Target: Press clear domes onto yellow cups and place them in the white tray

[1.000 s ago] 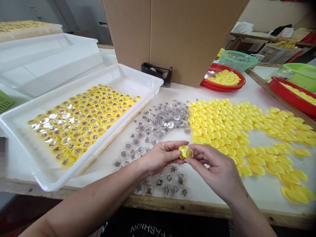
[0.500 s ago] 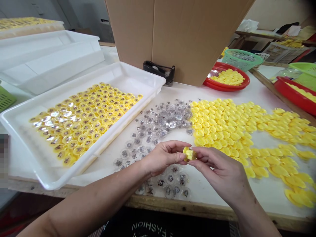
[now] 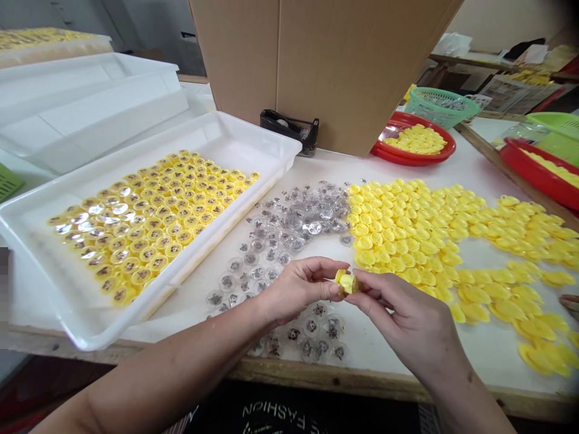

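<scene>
My left hand point(image 3: 298, 286) and my right hand point(image 3: 402, 316) meet above the table's front edge, both pinching one small yellow cap piece point(image 3: 346, 281) between fingertips. Beneath them lie several clear round domes point(image 3: 312, 328) with dark printed inserts. A wider patch of clear domes point(image 3: 294, 220) spreads behind my left hand. Loose yellow caps point(image 3: 407, 226) cover the table to the right. A white tray point(image 3: 253, 135) at the left holds rows of finished yellow pieces with clear tops point(image 3: 154, 220).
A tall cardboard box point(image 3: 325, 66) stands at the back, with a black tape dispenser point(image 3: 289, 129) beside it. Red bowls point(image 3: 418, 154) of yellow caps and green baskets point(image 3: 441, 105) sit back right. Stacked white trays point(image 3: 90, 102) lie far left. Another person's fingertip point(image 3: 570, 301) shows at the right edge.
Both hands have kept hold of the yellow piece and turned it slightly between the fingertips. A fingertip has come into view at the right edge.
</scene>
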A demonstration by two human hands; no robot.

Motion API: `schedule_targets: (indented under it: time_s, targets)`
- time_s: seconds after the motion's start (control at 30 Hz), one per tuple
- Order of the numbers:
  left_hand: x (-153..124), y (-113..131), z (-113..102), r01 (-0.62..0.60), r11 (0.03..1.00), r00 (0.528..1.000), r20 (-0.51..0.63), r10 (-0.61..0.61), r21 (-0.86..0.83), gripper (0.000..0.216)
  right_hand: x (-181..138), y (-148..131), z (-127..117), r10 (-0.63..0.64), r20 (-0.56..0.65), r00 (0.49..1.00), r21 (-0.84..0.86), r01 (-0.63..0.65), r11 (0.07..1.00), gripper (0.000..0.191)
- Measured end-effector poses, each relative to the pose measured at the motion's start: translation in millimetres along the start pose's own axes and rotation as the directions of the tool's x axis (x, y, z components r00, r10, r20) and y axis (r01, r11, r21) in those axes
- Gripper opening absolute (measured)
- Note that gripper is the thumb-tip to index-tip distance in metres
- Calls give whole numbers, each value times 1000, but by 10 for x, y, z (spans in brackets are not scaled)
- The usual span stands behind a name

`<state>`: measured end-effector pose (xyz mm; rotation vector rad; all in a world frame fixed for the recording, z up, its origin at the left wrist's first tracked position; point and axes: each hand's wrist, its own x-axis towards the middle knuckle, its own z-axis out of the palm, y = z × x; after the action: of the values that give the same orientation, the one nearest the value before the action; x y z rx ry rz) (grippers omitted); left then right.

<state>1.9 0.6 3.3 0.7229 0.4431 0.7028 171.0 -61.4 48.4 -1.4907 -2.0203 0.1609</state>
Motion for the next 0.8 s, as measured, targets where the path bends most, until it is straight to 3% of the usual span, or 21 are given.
schedule_targets:
  time_s: [0.37, 0.57, 0.8]
  targets:
    - [-26, -21, 54, 57, 997, 998, -19, -58, -61, 38, 67, -76, -106, 19, 56, 998, -53, -16, 998, 16]
    - [-26, -53, 38, 90, 991, 996, 8, -90, -104, 40, 50, -58, -103, 183, 105, 978, 136, -196, 971, 16]
    - [-42, -28, 68, 63, 997, 998, -17, -64, -39, 38, 75, -90, -91, 105, 85, 991, 76, -111, 991, 14]
